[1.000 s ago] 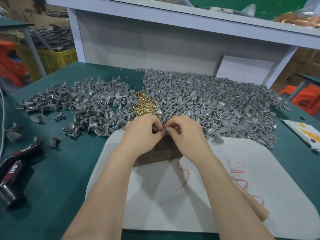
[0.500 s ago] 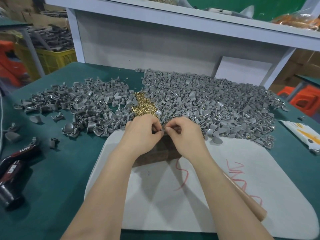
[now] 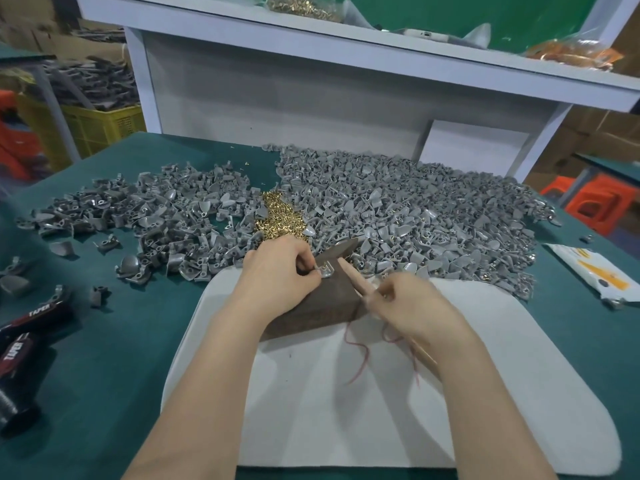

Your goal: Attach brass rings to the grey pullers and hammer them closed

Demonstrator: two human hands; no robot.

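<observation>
Grey puller [image 3: 326, 271], pinched by the left hand [image 3: 277, 271], is overhung by the hammer [image 3: 356, 277] gripped in the right hand [image 3: 412, 303].

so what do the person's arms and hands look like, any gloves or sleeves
No gloves: the left hand and right hand are bare, with no rings that I can see. The forearms are uncovered too, with no sleeves, watch or wristbands in view down to the picture's edge. The right hand is slightly motion-blurred.
</observation>
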